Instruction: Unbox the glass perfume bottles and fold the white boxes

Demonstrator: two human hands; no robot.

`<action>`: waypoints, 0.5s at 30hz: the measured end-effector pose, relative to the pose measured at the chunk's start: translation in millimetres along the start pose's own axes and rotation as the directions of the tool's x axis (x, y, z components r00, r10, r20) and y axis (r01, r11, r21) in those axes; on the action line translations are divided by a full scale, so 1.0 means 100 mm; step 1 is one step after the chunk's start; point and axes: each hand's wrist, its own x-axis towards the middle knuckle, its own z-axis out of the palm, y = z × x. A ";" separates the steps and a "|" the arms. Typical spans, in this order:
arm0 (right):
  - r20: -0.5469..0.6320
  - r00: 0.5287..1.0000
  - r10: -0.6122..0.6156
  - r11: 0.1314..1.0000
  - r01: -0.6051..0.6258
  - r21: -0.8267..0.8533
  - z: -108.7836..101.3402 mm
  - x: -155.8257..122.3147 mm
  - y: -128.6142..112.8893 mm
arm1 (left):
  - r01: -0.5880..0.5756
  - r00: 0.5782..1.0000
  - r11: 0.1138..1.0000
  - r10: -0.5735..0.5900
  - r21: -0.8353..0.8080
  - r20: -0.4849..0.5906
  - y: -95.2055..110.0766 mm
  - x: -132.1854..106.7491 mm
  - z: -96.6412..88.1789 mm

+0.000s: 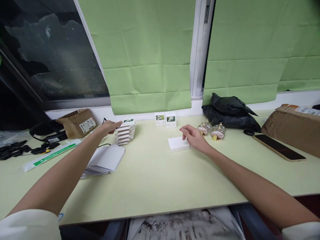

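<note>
My left hand (111,126) reaches to a stack of small white cartons (125,134), its index finger stretched out at the left edge of the top one, which bears a picture of white flowers. The undersides of its other fingers are hidden. My right hand (195,137) is at the right end of a plain white box (178,144) lying flat on the table; its fingers are loosely bent and apart. I cannot tell whether they touch the box. Two similar flower-picture cartons (171,120) stand upright by the wall.
Folded white sheets (106,158) lie below my left forearm. Two glass jars with gold knobs (217,132) stand right of my right hand. Further right are black plastic parcels (230,113), a phone (278,147) and a brown parcel (295,128). An opened cardboard box (79,124) sits far left.
</note>
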 end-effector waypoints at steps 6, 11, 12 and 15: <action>-0.042 0.999 -0.001 0.956 -0.011 -0.292 -0.07 0.00 0.00 | 0.093 0.991 0.982 -0.075 0.164 -0.114 0.19 -0.07 -0.08; -0.008 0.990 0.141 0.806 -0.120 -0.580 -0.14 0.04 0.08 | -0.255 0.880 0.935 0.329 0.244 -0.341 0.67 -0.54 0.04; 0.001 0.984 0.176 0.796 -0.142 -0.588 -0.14 0.04 0.11 | -0.398 0.824 0.886 0.459 0.238 -0.332 0.78 -0.73 0.15; 0.030 0.968 0.250 0.803 -0.190 -0.565 -0.14 0.04 0.17 | -0.684 0.729 0.720 0.672 0.115 0.127 0.98 -1.40 0.63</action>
